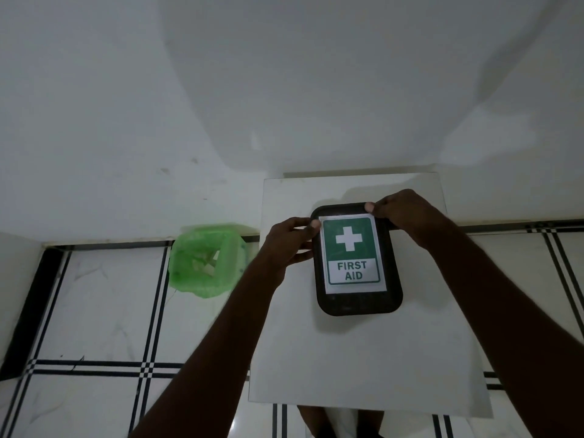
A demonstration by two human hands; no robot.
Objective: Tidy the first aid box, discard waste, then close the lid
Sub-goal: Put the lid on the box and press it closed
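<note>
1. On the white table [363,358], toward its far half, sits the first aid box [358,259], a dark, rounded-corner rectangle lying flat with its lid down.
2. Covering most of that lid is a white label [350,252]: a green panel with a white cross on top, and beneath it a white strip reading "FIRST AID" in green letters.
3. My left hand [289,243] grips the box's left edge near the far corner, thumb pressed onto the lid beside the label, fingers curled around the side.
4. My right hand [401,213] grips the box's far right corner, thumb on top at the label's upper corner, fingers wrapped over the far edge.
5. Left of the box, off the table and down on the tiled floor [104,311], stands a small bin lined with a green bag [207,260], with pale scraps inside it.
6. Beyond the box, a plain white wall [284,90] rises behind the table.
</note>
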